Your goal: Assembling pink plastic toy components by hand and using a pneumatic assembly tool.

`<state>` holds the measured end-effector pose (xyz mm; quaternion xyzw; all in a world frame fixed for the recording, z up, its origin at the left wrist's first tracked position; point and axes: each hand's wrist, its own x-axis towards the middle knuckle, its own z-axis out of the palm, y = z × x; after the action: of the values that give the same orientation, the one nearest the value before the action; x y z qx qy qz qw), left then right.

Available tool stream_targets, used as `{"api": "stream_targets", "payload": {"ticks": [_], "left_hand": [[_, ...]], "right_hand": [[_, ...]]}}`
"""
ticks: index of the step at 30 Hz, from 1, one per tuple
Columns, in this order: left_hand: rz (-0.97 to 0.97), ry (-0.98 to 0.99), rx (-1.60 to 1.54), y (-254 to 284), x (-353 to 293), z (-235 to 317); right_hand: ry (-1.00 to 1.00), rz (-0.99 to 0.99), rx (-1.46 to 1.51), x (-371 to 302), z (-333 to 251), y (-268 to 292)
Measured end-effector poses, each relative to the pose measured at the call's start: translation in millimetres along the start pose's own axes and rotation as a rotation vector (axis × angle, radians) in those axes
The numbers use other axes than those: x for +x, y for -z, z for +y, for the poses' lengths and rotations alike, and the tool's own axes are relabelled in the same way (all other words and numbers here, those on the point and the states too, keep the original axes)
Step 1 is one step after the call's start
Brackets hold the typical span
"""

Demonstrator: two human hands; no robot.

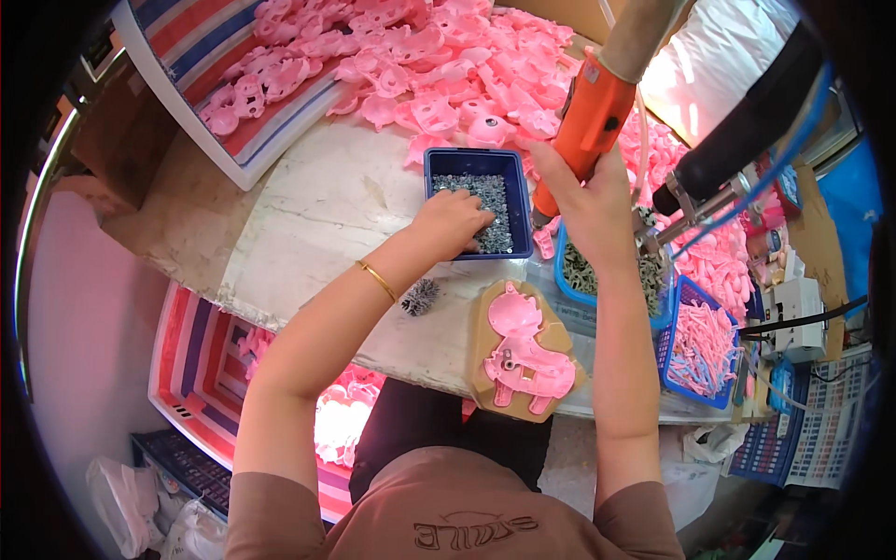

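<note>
My left hand (453,222) reaches into a dark blue plastic bin (525,210) that holds many small grey screws (495,191). Its fingers curl down among the screws, and what is between the fingertips is hidden. My right hand (602,205) wraps round an orange power screwdriver (590,107), held upright with its tip down beside the bin's right wall. Close to me, a pink animal-shaped plastic shell (537,359) lies hollow side up in a tan fixture block (479,373). A spiky grey clump (420,297) sits on the table left of the fixture.
Pink plastic parts (439,70) are heaped across the back. A light blue tub (563,271) of greenish small parts and a blue basket (665,350) of pink and blue sticks stand at right. A black arm (747,117) and blue hose (793,154) reach in from upper right.
</note>
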<state>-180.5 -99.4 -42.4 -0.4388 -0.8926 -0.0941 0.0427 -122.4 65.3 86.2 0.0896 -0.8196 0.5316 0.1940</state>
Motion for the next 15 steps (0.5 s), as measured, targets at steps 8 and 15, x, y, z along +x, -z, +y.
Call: {"api": "stream_targets", "payload": {"ticks": [8, 15], "left_hand": [[0.047, -0.011, 0.049, 3, -5, 3], [0.292, -0.059, -0.282, 22, -18, 42]], "right_hand": [[0.025, -0.051, -0.021, -12, 8, 14], [-0.04, -0.224, 0.275, -18, -6, 20]]}}
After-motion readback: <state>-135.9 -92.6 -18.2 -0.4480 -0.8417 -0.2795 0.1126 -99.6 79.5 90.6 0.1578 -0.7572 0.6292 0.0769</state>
